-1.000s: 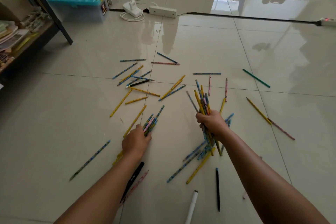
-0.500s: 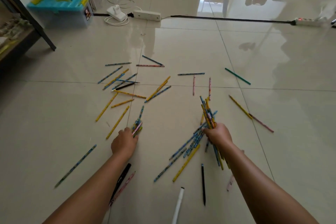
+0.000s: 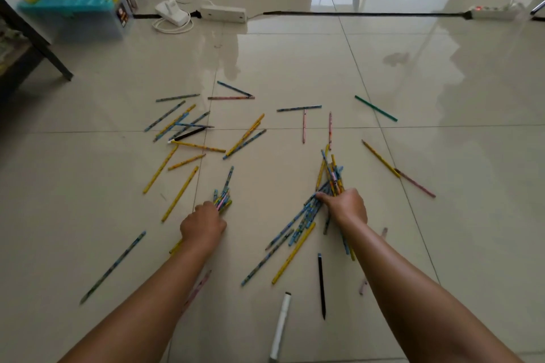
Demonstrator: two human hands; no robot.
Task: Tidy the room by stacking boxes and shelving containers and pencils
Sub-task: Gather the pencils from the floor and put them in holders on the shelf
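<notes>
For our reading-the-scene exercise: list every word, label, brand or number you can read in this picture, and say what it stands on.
No text here can be read.
Sticker on the end of the teal-lidded storage box: dark with orange marks, too blurred to read.
Patterned pencils gripped in the left hand and the right hand: prints too small to read.
White marker: no legible print.
</notes>
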